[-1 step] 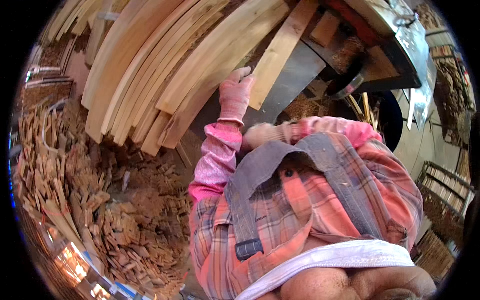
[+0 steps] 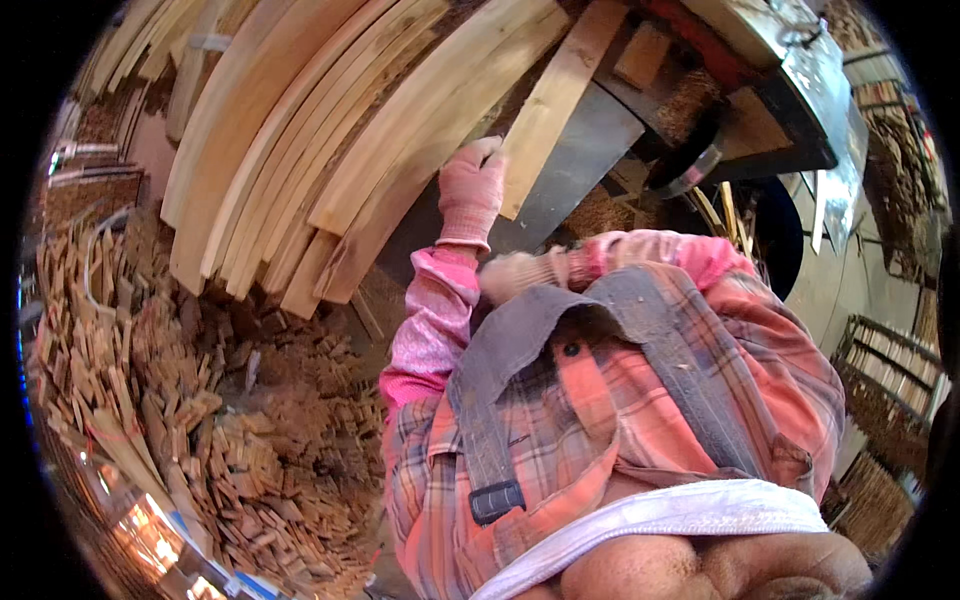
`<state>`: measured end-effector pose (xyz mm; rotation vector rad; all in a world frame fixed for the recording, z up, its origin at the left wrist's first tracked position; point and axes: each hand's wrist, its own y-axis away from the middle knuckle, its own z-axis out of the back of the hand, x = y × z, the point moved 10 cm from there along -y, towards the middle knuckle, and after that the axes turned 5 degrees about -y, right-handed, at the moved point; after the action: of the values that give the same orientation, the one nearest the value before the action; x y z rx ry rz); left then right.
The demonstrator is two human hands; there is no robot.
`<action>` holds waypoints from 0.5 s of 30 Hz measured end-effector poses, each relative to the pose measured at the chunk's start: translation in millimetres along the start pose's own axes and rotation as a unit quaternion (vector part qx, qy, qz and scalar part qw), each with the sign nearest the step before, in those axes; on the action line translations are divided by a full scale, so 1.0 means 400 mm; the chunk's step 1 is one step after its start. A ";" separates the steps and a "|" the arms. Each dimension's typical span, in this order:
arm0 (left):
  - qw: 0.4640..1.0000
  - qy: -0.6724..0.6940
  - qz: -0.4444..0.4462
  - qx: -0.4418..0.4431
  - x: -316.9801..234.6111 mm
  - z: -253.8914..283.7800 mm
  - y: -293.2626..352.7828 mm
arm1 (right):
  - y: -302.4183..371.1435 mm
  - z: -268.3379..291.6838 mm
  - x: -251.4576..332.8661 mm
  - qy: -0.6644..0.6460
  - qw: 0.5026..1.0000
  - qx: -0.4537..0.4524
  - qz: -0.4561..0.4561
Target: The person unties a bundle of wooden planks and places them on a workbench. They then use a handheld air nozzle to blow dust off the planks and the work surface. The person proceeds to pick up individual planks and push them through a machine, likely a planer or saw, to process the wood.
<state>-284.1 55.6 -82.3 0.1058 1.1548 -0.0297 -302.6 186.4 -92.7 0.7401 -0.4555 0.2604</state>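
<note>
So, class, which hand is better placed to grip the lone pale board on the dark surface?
Left, I'd judge: the left hand is beside the board's near end, though contact is unclear. The right hand sits farther away, close to the grey apron.

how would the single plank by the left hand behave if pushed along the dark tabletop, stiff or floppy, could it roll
The plank is probably stiff, since it looks like solid sawn wood. Rolling or tipping seems unlikely, as it appears to lie on its broad face. It may slide fairly easily, because the dark tabletop looks smooth.
</note>
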 end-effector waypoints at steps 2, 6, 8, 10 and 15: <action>0.986 -0.143 -0.083 0.016 -0.031 -0.026 -0.017 | -0.082 -0.125 0.010 -0.045 0.978 0.086 0.186; 0.909 -0.367 -0.187 0.060 -0.071 -0.045 0.039 | -0.054 -0.124 0.025 -0.112 0.955 0.130 0.241; 0.878 -0.438 -0.131 0.141 -0.069 -0.024 0.080 | -0.016 -0.115 0.041 -0.158 0.939 0.163 0.258; 0.882 -0.441 -0.168 0.010 -0.119 0.076 0.134 | 0.062 -0.042 0.103 -0.227 0.887 0.242 0.321; 0.859 -0.507 -0.040 -0.057 -0.002 0.221 0.222 | 0.081 0.058 0.114 -0.141 0.927 0.095 0.333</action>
<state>-196.8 135.1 -40.2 -0.0680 0.0950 -0.0801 -282.3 196.4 -36.6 0.7967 -0.9657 0.8518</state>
